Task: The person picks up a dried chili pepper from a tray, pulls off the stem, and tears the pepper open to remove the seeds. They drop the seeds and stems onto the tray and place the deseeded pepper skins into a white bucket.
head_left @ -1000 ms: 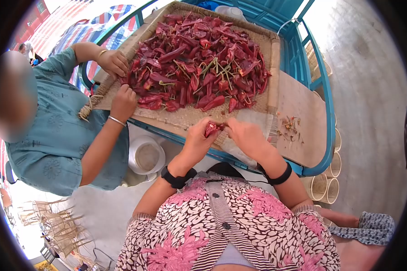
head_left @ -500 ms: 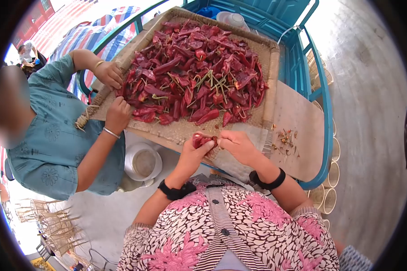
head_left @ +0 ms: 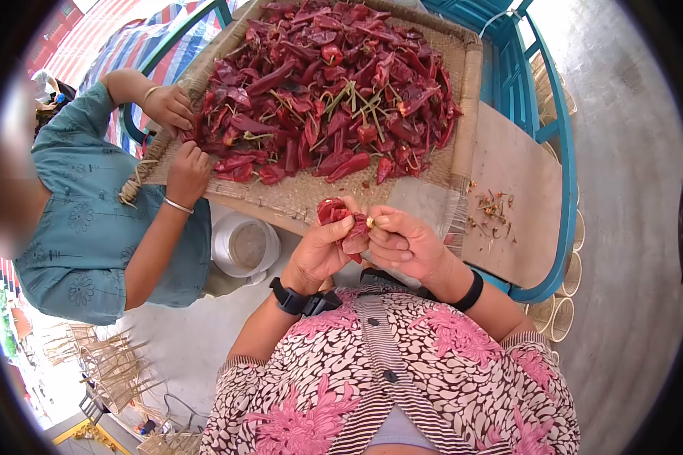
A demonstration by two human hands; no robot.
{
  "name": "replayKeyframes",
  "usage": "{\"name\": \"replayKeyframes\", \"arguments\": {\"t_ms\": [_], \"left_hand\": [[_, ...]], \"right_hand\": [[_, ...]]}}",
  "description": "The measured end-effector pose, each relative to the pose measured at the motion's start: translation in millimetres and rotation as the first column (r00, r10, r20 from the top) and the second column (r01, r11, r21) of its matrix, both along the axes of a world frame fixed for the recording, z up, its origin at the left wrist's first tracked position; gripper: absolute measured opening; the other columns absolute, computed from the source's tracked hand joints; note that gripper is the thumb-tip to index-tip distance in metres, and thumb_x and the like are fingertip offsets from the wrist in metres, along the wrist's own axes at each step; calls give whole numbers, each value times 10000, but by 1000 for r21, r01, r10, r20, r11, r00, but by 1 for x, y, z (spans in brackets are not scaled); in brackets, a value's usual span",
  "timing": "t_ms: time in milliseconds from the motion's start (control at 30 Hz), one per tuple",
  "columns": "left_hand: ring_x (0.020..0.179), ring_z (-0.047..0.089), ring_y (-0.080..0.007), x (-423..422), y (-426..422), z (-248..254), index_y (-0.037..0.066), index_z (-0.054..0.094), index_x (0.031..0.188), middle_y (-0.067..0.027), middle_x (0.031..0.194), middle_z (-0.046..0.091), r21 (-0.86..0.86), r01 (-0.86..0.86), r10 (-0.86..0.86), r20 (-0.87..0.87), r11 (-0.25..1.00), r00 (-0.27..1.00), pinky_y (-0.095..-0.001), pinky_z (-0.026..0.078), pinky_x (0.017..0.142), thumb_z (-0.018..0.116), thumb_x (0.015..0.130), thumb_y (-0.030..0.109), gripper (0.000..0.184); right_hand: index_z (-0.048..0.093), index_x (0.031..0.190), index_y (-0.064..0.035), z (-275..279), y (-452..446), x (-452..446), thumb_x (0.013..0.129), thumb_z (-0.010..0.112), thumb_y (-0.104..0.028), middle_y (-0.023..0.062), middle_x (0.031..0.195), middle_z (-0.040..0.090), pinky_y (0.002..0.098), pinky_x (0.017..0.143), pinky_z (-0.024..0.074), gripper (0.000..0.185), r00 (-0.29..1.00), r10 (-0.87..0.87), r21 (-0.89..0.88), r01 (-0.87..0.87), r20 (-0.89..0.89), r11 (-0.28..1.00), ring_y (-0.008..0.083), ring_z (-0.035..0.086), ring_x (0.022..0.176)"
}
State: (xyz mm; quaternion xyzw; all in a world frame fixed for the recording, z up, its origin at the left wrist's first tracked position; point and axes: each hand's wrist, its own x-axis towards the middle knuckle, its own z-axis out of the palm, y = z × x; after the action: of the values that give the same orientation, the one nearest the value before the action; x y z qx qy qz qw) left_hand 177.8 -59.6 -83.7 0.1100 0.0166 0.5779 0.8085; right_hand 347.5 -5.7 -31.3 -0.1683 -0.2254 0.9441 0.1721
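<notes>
A dark red dried pepper is held in my left hand, its fingers closed round it. Against it, my right hand pinches the pale stem end between thumb and forefinger. Both hands are in front of the near edge of a woven tray, which bears a big heap of red peppers. Several loose green stems lie on the heap. At the tray's left edge, a co-worker's two hands are close together at the peppers.
A blue metal cart frame surrounds the tray. Small stem scraps lie on a board at the right. A white bucket stands below the tray's left side. Woven baskets line the cart's right side.
The pepper in my hands now shows more of its opened red skin, and the pale stem end has come into view at my right fingertips. The view has shifted slightly.
</notes>
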Motion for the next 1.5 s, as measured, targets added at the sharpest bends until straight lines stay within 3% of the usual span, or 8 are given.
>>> {"name": "replayKeyframes", "arguments": {"t_ms": [200, 400, 500, 633, 967, 1100, 1200, 1500], "left_hand": [[675, 439, -106, 14, 9, -7, 73, 532, 1049, -51, 899, 521, 47, -62, 54, 155, 997, 986, -243, 360, 605, 623, 916, 134, 172], [649, 399, -102, 15, 12, 1, 63, 524, 1001, -14, 772, 413, 59, -123, 120, 50, 991, 991, -234, 335, 581, 637, 902, 133, 166], [658, 414, -121, 8, 13, -3, 68, 527, 999, -24, 781, 422, 74, -162, 162, 12, 984, 987, -251, 348, 591, 645, 895, 143, 174], [721, 487, -169, -7, 3, -13, 71, 527, 1009, -73, 866, 498, 6, -239, 239, -52, 971, 970, -288, 398, 636, 661, 880, 151, 203], [824, 550, -209, -85, -78, -69, 77, 529, 1085, -127, 1038, 577, -114, -513, 459, -313, 851, 831, -307, 430, 670, 680, 857, 162, 286], [842, 569, -210, -126, -132, -122, 61, 548, 1134, -118, 1081, 604, -250, -594, 584, -121, 764, 803, -310, 459, 676, 658, 875, 147, 294], [919, 605, -246, -155, -147, -177, 37, 560, 1133, -136, 1097, 628, -602, -596, 529, -313, 531, 789, -364, 515, 758, 635, 896, 145, 272], [1072, 572, -318, -216, -133, -291, 34, 543, 1153, -174, 1138, 589, -711, -665, 435, -536, 230, 723, -457, 507, 917, 605, 896, 97, 272]], "right_hand": [[476, 822, -85, 3, 6, 0, 996, 447, -207, -54, 570, 379, 231, 464, 340, 215, 980, -143, -71, 134, -140, 988, 55, 369, 452], [554, 926, -49, 33, 10, 18, 997, 457, -224, -34, 600, 423, 223, 499, 361, 213, 918, -271, 446, 122, 288, 887, 73, 402, 500], [606, 953, -35, 42, 14, 35, 989, 488, -216, -19, 624, 484, 219, 518, 363, 220, 661, -638, 878, -68, 396, 474, 69, 440, 531], [658, 992, -16, 17, 34, 82, 935, 567, -198, 75, 714, 616, 303, 581, 433, 211, 286, -947, 885, -465, 148, -2, 160, 550, 609], [526, 1291, -49, -14, 53, 176, 904, 586, -182, 126, 1073, 653, 305, 680, 488, 414, -159, -924, 748, -547, 348, 376, 185, 644, 709], [532, 1272, -27, -1, 49, 157, 907, 580, -151, 126, 1147, 632, 290, 665, 486, 389, -137, -952, 812, -498, 272, 304, 153, 631, 678], [538, 1265, -22, 9, 47, 141, 914, 570, -132, 122, 1159, 629, 282, 653, 481, 369, -97, -974, 852, -472, 203, 225, 135, 623, 667], [554, 1242, -11, 26, 40, 111, 926, 560, -119, 98, 1167, 620, 254, 620, 465, 334, 1, -972, 851, -483, 236, 206, 110, 613, 677]]}}
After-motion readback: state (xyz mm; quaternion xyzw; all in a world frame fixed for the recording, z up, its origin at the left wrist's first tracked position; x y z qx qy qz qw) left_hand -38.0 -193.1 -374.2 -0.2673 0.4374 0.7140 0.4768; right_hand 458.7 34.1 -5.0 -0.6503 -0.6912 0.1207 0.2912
